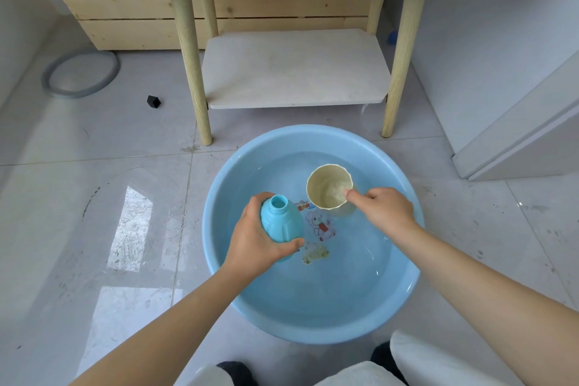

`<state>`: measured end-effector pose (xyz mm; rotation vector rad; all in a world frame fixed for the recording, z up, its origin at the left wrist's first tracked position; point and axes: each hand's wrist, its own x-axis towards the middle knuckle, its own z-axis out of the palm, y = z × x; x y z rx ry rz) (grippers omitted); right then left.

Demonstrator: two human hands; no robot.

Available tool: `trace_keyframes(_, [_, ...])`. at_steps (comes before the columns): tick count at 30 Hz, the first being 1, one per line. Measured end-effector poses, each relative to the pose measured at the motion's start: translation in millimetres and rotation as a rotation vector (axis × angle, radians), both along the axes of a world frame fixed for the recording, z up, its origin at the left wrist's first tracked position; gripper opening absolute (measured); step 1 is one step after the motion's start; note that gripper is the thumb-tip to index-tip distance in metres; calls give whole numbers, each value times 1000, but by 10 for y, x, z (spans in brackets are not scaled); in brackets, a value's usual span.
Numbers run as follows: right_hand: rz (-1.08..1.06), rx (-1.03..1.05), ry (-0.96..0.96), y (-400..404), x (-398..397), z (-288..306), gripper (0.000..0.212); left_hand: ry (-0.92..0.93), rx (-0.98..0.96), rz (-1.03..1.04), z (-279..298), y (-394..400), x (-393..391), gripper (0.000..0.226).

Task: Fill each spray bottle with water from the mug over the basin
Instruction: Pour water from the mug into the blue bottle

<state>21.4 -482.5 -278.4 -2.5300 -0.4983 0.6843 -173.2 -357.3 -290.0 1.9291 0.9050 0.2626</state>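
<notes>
Open bottle (281, 219) gripped by left hand (254, 243), mug (329, 186) pinched at rim by right hand (383, 209), both held over basin (404, 291) of water

Bare forearms (175, 316), no sleeves; white trousers (432, 360) over the knees, dark footwear (383, 354)

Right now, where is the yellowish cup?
In the head view the cup is right of centre, over the far part of the blue basin, held by the right hand, just right of the open blue bottle in the left hand.
</notes>
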Motion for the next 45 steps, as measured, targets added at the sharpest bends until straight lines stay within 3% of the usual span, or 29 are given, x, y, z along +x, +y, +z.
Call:
trace_keyframes(6, [-93, 294, 129, -14, -96, 209, 59, 7, -3, -12, 18, -9, 15, 78])
trace_keyframes(10, [-24, 411, 22, 37, -181, 358, 58, 18, 0, -21, 22, -22, 22, 79])
trace_keyframes(14, [93, 488, -229, 77, -278, 451, 56, 17, 9, -30, 22, -24, 25, 80])
trace_keyframes(24, [268, 507, -670, 130, -359, 426, 46, 16, 17, -34, 17, -25, 28, 80])
trace_keyframes(45, [336, 537, -894, 190, -332, 464, 45, 27, 19, -46, 28, -27, 36, 81])
